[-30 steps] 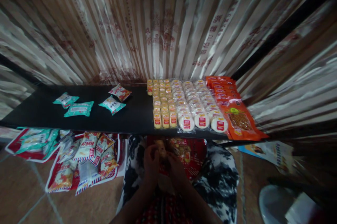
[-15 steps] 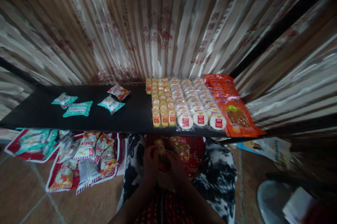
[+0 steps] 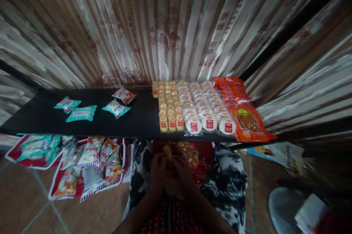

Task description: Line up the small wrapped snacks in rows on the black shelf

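Note:
Low over my lap, my left hand [image 3: 158, 170] and my right hand [image 3: 182, 170] are closed on a small yellow wrapped snack [image 3: 167, 150], which is held upright between them. The dim light blurs its wrapper. Just behind it, an open red bag [image 3: 205, 163] with more yellow wrapped snacks [image 3: 188, 152] lies on my lap. On the black shelf [image 3: 137, 122] beyond stand rows of similar yellow snacks [image 3: 171, 111]. Rows of round white wrapped crackers [image 3: 209, 122] come to their right, followed by overlapping orange packets [image 3: 244, 117].
Several teal packets [image 3: 81, 113] and one red-and-white packet [image 3: 125, 95] lie on the shelf's left side. Below, on the floor, are open bags of teal packets [image 3: 35, 149] and red-and-white packets [image 3: 90, 157]. A patterned curtain [image 3: 165, 25] hangs behind; a round grey object [image 3: 283, 208] is at lower right.
The yellow snack has turned slightly between my hands, and my fingers have shifted around its lower part. The shelf items stay where they were.

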`<state>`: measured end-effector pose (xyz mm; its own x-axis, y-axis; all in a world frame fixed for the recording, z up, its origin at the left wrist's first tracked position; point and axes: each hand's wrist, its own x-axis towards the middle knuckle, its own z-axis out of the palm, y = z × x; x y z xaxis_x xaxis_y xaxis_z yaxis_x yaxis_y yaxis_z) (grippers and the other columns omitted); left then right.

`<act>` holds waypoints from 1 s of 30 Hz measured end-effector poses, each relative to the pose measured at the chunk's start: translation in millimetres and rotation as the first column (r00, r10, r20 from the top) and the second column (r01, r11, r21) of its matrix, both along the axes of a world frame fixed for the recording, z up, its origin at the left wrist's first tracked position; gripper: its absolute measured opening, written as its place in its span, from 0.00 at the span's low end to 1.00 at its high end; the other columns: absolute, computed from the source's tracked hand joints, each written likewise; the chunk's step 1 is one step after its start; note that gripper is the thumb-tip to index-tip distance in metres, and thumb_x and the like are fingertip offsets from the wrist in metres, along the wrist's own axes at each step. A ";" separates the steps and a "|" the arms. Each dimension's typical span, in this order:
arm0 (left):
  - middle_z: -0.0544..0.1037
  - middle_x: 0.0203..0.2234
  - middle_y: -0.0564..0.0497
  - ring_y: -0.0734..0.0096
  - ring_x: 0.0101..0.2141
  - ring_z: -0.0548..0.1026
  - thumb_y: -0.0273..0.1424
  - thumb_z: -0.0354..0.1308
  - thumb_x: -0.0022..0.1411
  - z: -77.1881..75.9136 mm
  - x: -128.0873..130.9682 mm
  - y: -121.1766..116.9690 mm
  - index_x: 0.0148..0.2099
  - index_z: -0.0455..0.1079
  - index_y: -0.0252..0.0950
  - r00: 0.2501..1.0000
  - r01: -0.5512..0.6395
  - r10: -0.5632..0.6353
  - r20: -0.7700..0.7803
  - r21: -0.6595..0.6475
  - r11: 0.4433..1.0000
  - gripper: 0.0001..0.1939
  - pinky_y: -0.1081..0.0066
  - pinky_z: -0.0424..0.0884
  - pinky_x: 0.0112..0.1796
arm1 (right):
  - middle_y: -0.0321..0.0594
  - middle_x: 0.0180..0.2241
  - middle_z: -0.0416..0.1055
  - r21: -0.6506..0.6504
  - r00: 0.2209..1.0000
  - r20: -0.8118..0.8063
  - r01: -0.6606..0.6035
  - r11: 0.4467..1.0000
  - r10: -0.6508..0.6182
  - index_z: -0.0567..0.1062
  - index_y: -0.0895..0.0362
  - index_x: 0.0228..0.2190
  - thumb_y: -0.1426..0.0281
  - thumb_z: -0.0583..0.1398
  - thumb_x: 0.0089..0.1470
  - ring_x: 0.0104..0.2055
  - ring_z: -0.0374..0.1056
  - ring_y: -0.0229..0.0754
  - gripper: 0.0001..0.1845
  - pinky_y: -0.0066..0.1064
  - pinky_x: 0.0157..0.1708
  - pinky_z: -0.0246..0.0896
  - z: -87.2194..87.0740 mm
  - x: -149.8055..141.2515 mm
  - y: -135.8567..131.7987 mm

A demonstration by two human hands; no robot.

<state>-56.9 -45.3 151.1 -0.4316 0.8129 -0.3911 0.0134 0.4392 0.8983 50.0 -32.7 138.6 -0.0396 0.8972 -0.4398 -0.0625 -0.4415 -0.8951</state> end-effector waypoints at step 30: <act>0.76 0.44 0.44 0.61 0.44 0.73 0.35 0.49 0.57 0.5 -16.5 -1.2 0.42 0.68 0.39 0.991 -0.132 0.133 0.002 -0.071 0.989 0.12 0.63 0.67 0.47 | 0.43 0.39 0.75 0.225 0.932 0.357 -0.147 0.963 0.059 0.75 0.54 0.36 0.66 0.57 0.46 0.42 0.70 0.48 0.13 0.38 0.43 0.66 15.8 -25.4 -5.1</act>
